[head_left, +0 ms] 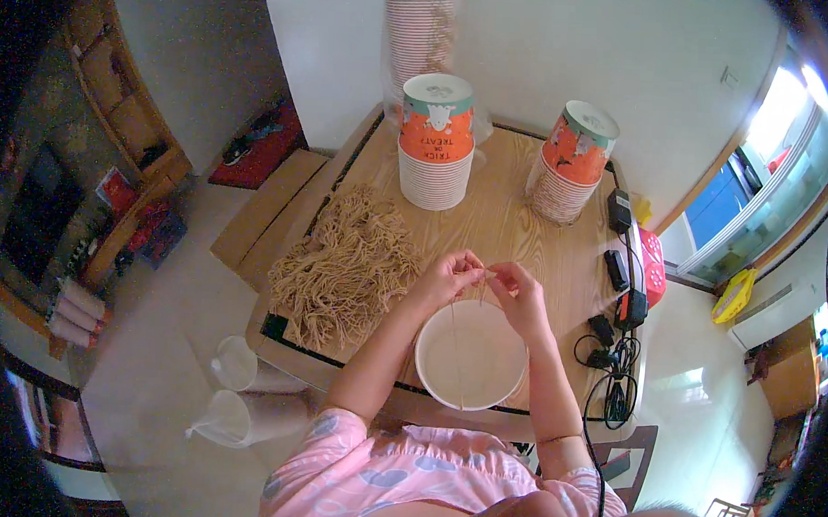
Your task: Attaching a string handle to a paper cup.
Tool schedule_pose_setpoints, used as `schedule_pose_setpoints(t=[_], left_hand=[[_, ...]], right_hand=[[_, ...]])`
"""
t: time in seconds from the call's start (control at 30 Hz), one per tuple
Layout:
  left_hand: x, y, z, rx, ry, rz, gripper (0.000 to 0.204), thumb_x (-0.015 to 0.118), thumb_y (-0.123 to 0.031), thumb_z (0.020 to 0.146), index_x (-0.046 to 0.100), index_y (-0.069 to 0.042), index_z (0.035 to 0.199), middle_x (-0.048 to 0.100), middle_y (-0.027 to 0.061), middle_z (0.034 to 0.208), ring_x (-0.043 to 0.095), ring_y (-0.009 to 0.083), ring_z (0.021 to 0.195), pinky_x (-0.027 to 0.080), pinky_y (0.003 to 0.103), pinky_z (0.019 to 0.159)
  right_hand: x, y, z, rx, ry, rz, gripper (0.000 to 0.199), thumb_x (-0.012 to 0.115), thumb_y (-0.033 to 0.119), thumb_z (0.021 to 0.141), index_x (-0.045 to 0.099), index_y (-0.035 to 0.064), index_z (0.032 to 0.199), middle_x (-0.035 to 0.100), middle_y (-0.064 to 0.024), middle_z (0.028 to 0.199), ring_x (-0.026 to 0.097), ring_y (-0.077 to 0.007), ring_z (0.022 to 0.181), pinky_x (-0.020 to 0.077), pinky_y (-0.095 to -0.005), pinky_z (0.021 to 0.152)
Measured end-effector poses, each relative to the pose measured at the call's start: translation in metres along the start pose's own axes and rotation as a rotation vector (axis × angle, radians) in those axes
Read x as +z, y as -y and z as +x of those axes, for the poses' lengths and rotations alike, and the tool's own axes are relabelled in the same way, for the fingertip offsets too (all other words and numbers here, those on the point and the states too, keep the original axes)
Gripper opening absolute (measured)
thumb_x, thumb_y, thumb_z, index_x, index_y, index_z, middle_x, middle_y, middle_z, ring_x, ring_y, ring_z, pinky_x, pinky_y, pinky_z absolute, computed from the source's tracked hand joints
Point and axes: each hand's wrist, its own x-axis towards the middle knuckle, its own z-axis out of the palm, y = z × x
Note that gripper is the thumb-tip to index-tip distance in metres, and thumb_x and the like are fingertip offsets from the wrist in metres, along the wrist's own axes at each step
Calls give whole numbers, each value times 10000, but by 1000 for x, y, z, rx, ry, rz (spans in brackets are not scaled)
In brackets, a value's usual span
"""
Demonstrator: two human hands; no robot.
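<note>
My left hand and my right hand meet above a white paper bucket, which stands mouth up at the table's near edge. Both are closed, thumb and fingers pinched on a thin tan cord whose strands hang down across the bucket's mouth. The exact place where the fingertips join is too small to make out. Beside my left forearm lies a big loose pile of tan cords. Behind my hands rises a stack of orange, green and white paper buckets, upside down.
Another stack of buckets stands at the back right, and a bagged stack behind. Black adapters and coiled cables lie along the table's right edge. White buckets rest on the floor at left, near a cardboard box.
</note>
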Motion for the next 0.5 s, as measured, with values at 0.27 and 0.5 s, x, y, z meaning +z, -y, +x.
schedule_pose_setpoints(t=[0.27, 0.5], left_hand=[[-4, 8, 5, -7, -46, -32, 57, 583, -132, 835, 554, -83, 840, 525, -32, 669, 438, 38, 552, 354, 204, 467], [-2, 8, 7, 27, -68, -83, 54, 583, -106, 828, 547, -68, 818, 518, -25, 667, 455, 48, 564, 372, 205, 474]], right_hand=[[-7, 5, -11, -175, 95, -64, 108, 633, 98, 797, 639, 55, 895, 590, -107, 850, 585, -229, 770, 478, -322, 666], [-6, 17, -24, -424, 86, -466, 171, 649, 110, 754, 662, 92, 924, 539, -78, 767, 528, -269, 763, 439, -374, 703]])
